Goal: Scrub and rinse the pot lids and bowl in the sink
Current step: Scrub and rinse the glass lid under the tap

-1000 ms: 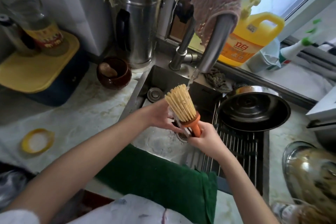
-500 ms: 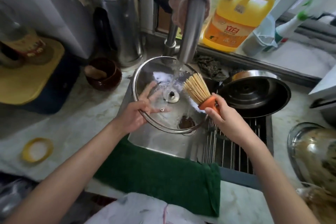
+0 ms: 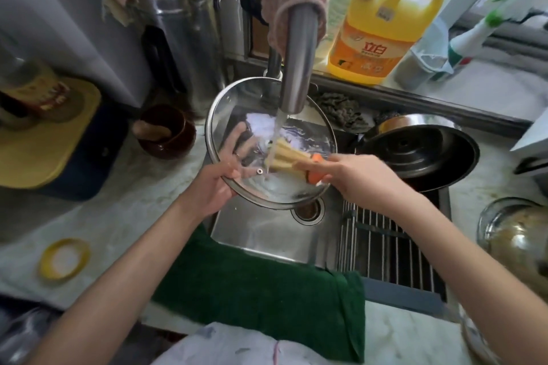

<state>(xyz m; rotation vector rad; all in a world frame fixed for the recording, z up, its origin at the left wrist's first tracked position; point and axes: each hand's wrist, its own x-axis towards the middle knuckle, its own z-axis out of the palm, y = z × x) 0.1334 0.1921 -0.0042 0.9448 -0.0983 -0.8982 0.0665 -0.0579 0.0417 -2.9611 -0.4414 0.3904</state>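
Left hand (image 3: 212,187) grips a glass lid (image 3: 255,187); right hand (image 3: 360,176) grips a brush (image 3: 292,158). Upper right, a yellow jug (image 3: 382,29) reads "立白".

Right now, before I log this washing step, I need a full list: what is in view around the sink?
glass lid: one, clear, held over the sink under the running tap
brush: one, pale bristles, orange handle, against the lid
rack: one, steel, sink's right side
dark pan: one, black, on the rack
soap jug: one, yellow, windowsill
towel: one, green, sink's front edge
bowl: one, brown, left counter
ring: one, yellow, left counter
hands: two; left hand grips the lid, right hand grips the brush
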